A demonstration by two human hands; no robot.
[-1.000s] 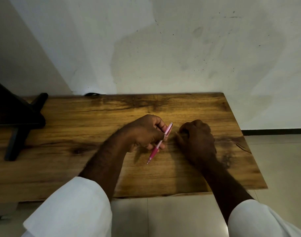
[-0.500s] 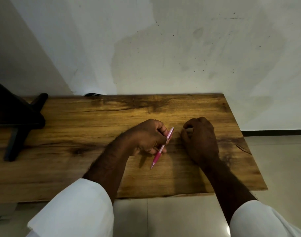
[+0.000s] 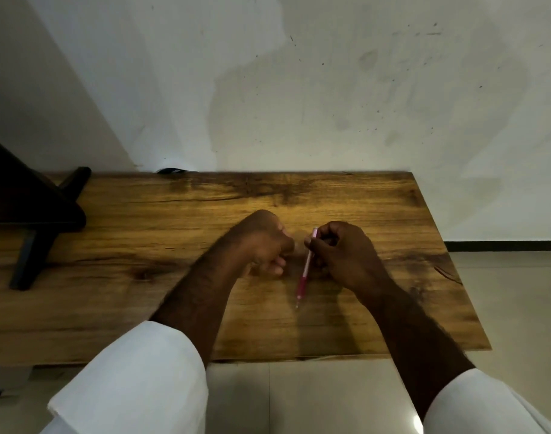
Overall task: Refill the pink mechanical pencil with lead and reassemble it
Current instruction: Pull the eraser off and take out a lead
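Note:
The pink mechanical pencil [image 3: 305,272] hangs nearly upright over the wooden table [image 3: 142,245], its metal tip pointing down towards me just above the wood. My right hand [image 3: 346,258] pinches the pencil near its top end between thumb and fingers. My left hand [image 3: 265,245] sits just left of the pencil with its fingers curled; a small gap separates them from the barrel, and I see nothing in that hand. No lead or loose pencil part shows on the table.
A dark stand [image 3: 33,220] with slanted legs occupies the table's left end. A stained white wall [image 3: 299,89] rises right behind the table. The table's right edge [image 3: 449,261] drops to a tiled floor [image 3: 503,292].
The pencil has passed from my left hand to my right, which came off the table and took hold near the top. My left hand has let go and curled beside it.

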